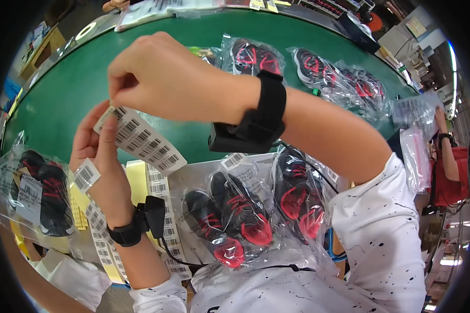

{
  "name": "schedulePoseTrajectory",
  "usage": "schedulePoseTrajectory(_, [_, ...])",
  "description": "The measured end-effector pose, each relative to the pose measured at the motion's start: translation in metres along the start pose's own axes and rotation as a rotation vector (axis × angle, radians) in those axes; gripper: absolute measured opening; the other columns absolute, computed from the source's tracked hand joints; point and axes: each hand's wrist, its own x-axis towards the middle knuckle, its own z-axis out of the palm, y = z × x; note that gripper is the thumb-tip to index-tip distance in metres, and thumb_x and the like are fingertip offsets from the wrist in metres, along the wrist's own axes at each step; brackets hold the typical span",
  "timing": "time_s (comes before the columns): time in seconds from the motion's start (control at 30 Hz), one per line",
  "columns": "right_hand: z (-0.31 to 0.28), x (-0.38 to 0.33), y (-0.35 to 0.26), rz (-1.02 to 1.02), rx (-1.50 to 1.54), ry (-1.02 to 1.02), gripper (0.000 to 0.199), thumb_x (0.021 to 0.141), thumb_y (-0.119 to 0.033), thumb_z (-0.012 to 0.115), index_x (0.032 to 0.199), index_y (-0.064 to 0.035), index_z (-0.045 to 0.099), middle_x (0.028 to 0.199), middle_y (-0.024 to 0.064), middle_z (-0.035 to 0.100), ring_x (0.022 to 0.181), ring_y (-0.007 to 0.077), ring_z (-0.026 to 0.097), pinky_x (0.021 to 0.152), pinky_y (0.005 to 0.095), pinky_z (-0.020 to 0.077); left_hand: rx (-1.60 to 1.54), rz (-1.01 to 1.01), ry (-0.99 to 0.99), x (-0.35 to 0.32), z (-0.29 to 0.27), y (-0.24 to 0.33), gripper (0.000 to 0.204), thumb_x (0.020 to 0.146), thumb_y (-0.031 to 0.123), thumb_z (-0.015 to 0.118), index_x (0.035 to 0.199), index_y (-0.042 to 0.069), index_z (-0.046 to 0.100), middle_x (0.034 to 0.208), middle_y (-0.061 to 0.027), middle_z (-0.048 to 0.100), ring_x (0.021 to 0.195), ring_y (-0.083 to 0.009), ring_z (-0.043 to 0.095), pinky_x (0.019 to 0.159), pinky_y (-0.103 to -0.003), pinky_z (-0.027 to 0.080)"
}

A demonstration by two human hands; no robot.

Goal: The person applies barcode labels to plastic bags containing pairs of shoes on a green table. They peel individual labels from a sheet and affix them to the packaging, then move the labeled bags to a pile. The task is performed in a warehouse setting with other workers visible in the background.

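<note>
Currently, the left hand (111, 171) has its fingers clamped on a barcode label sheet (143, 140). At the sheet's upper-left corner, the right hand (164, 78) has its fingers pinched together, any grip on it unclear. Beneath the sheet stretches a green bench (62, 99); bagged shoes (240, 208) lie to the sheet's lower right.

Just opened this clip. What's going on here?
A person has a strip of barcode labels held up in the left hand, while the right hand pinches at its upper end. A single label sits against the left hand. In front of the person lie black-and-red shoes in clear bags, and more bagged shoes are on the green table.
</note>
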Motion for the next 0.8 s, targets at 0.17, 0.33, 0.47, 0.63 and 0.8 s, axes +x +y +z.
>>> schedulePoseTrajectory(0.17, [-0.033, 0.021, -0.034, 0.029, -0.003, -0.041, 0.016, 0.073, -0.014, 0.065, 0.075, 0.0015, 0.07, 0.067, 0.0165, 0.066, 0.061, 0.0258, 0.065, 0.06, 0.0342, 0.0515, -0.13, 0.13, -0.015, 0.007, 0.005, 0.046, 0.032, 0.093, 0.009, 0.061, 0.122, -0.006, 0.057, 0.103, -0.0094, 0.067, 0.09, -0.0082, 0.063, 0.08, -0.019, 0.046])
schedulePoseTrajectory(0.33, [-0.08, -0.025, -0.074, 0.114, -0.065, 0.0, 0.01, 0.079, -0.008, 0.07, 0.08, 0.0009, 0.067, 0.074, 0.0102, 0.063, 0.067, 0.0169, 0.06, 0.061, 0.0289, 0.046, -0.083, 0.1, -0.128, -0.027, 0.035, 0.067, 0.029, 0.089, 0.004, 0.065, 0.117, -0.002, 0.063, 0.085, -0.0011, 0.065, 0.073, -0.0042, 0.057, 0.066, -0.017, 0.043])
schedulePoseTrajectory(0.47, [-0.083, -0.084, -0.097, 0.113, -0.16, 0.097, 0.006, 0.075, 0.002, 0.071, 0.078, 0.0003, 0.066, 0.076, 0.0101, 0.063, 0.071, 0.0229, 0.06, 0.063, 0.0319, 0.0471, -0.204, -0.158, -0.3, -0.069, 0.054, 0.075, 0.026, 0.088, 0.002, 0.064, 0.114, -0.002, 0.063, 0.087, -0.0019, 0.068, 0.078, -0.0048, 0.061, 0.068, -0.018, 0.048])
schedulePoseTrajectory(0.63, [-0.076, -0.128, -0.099, 0.14, -0.209, 0.121, 0.005, 0.077, 0.002, 0.07, 0.08, 0.0005, 0.066, 0.078, 0.0095, 0.061, 0.071, 0.0227, 0.058, 0.062, 0.0327, 0.0456, -0.315, -0.242, -0.458, -0.097, 0.067, 0.058, 0.03, 0.089, 0.0, 0.064, 0.118, -0.003, 0.057, 0.092, -0.0045, 0.069, 0.082, -0.0051, 0.063, 0.07, -0.019, 0.05])
schedulePoseTrajectory(0.8, [-0.073, -0.13, -0.09, 0.388, 0.014, 0.051, 0.007, 0.08, -0.001, 0.069, 0.086, 0.0002, 0.069, 0.081, 0.0085, 0.063, 0.073, 0.0206, 0.059, 0.065, 0.0304, 0.0465, -0.206, -0.251, -0.419, -0.099, 0.062, 0.048, 0.032, 0.088, 0.0, 0.064, 0.118, -0.004, 0.056, 0.093, -0.0067, 0.069, 0.083, -0.0081, 0.064, 0.07, -0.02, 0.049])
